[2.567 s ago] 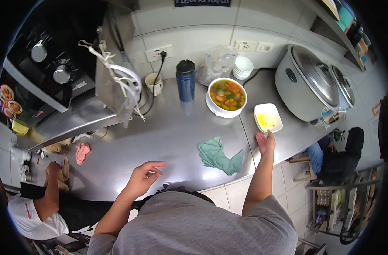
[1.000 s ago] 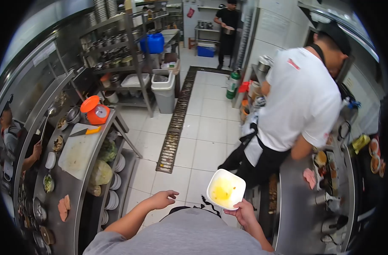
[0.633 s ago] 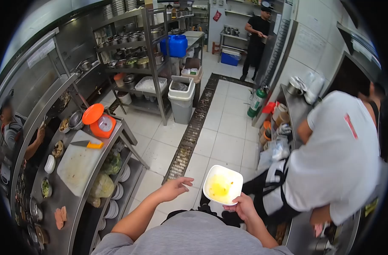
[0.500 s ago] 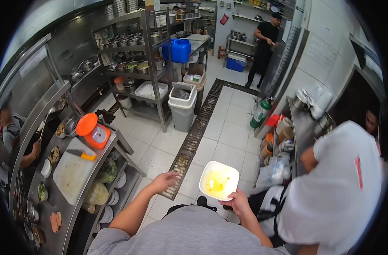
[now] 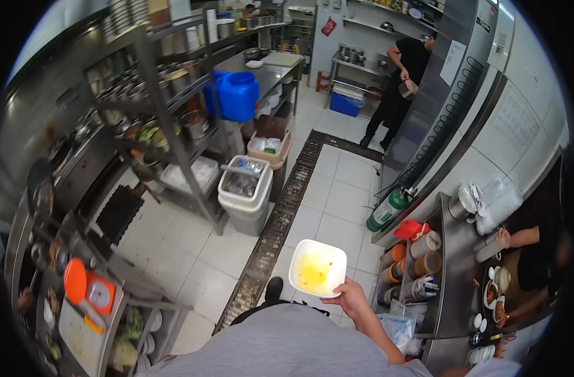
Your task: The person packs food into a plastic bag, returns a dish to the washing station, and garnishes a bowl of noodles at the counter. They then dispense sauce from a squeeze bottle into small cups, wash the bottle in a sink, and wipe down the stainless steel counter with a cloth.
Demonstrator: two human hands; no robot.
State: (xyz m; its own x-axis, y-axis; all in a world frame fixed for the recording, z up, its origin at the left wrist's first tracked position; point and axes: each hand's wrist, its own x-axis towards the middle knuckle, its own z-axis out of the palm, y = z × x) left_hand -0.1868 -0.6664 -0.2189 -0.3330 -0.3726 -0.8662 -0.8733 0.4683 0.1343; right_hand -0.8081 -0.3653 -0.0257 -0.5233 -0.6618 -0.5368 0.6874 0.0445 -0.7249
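Observation:
In my right hand (image 5: 352,298) is a white square bowl (image 5: 334,257), gripped at its lower right edge with the fingers underneath. Yellow liquid or residue (image 5: 314,270) lies in the bottom, with small orange bits in it. The bowl is out in front of my body, above the tiled floor. My left hand is out of the frame.
A grey trash bin (image 5: 245,204) and a metal rack (image 5: 167,113) stand ahead left, beside a floor drain grate (image 5: 277,229). A green gas cylinder (image 5: 387,209) and a steel counter (image 5: 453,267) are right. An orange scale (image 5: 100,293) sits left. A person in black (image 5: 412,60) stands ahead.
My left hand has left the view. The view has shifted forward along the drain, and the bin looks nearer. My right hand keeps its hold on the bowl. The white-shirted person is mostly out of view.

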